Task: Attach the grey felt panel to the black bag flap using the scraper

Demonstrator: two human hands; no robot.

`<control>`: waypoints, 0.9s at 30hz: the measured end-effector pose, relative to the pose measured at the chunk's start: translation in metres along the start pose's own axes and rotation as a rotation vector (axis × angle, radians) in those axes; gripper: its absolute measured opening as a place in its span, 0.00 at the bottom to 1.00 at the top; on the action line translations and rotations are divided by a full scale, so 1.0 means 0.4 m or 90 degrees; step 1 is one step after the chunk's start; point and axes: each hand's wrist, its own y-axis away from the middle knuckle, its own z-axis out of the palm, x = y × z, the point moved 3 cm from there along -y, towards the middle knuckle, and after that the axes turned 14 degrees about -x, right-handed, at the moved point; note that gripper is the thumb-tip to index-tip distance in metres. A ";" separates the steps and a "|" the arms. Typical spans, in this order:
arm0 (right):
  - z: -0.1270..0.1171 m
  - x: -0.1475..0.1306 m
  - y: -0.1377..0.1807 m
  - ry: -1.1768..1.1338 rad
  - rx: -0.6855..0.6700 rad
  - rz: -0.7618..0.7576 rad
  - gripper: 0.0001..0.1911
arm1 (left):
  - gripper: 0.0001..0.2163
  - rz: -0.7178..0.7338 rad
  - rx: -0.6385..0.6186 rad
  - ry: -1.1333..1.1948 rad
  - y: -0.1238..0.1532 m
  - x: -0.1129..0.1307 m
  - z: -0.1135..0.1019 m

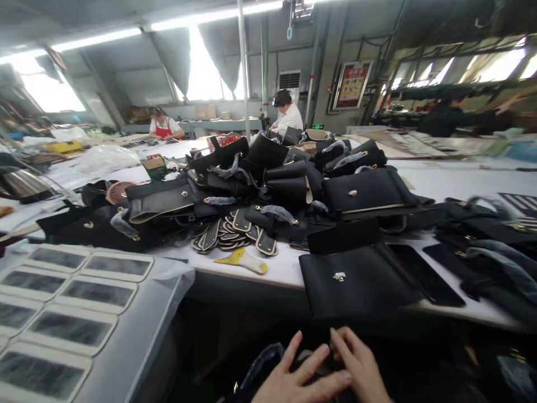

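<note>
Hands low at frame bottom, below the desk edge. Left hand [293,378] lies flat, fingers spread, on a dark bag piece [268,364] resting in the lap area; right hand [363,369] presses down beside it, fingertips overlapping the left's. Grip state: both hands lie spread and flat, pressing rather than pinching; neither closes around anything. The piece under them is dark and partly hidden, so its shape is unclear; a grey wrapped strap seems to curl off its left side. Flat pressure likely keeps it steady against the lap.

Just ahead of the grip, on the desk [285,268] edge, lies a flat black flap [356,282] with a small metal clasp, face up, within easy reach. Right of it, a long black panel [423,274] lies flat on the desk.

Ahead and left of the grip: a yellow-and-white scraper [245,261], then a fanned stack of small tabs [230,232] with pale edges. Beyond these, a large heap of black bags [293,184], many with handles wrapped in grey film.

Far left of the grip, pale-bordered panels [96,294] lie in rows on a plastic-covered surface, spaced apart, possibly for drying.

Across the room two persons sit at work at another desk.
</note>
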 end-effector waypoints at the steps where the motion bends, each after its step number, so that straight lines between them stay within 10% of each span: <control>1: -0.014 -0.047 -0.026 0.064 0.003 -0.041 0.28 | 0.17 0.002 -0.004 0.000 0.001 0.002 0.002; 8: 0.138 -0.382 -0.274 0.459 -0.204 -0.288 0.09 | 0.18 -0.003 -0.075 0.021 0.018 0.011 0.014; 15: 0.293 -0.407 -0.416 0.620 -0.238 -0.263 0.12 | 0.17 0.054 -0.200 0.208 0.011 -0.006 -0.036; 23: 0.012 -0.323 -0.167 0.517 -0.258 -0.263 0.13 | 0.22 0.003 -0.346 0.443 0.002 -0.012 -0.098; 27: -0.144 -0.147 0.067 0.051 0.002 -0.065 0.17 | 0.21 0.016 -0.346 0.469 -0.002 -0.008 -0.091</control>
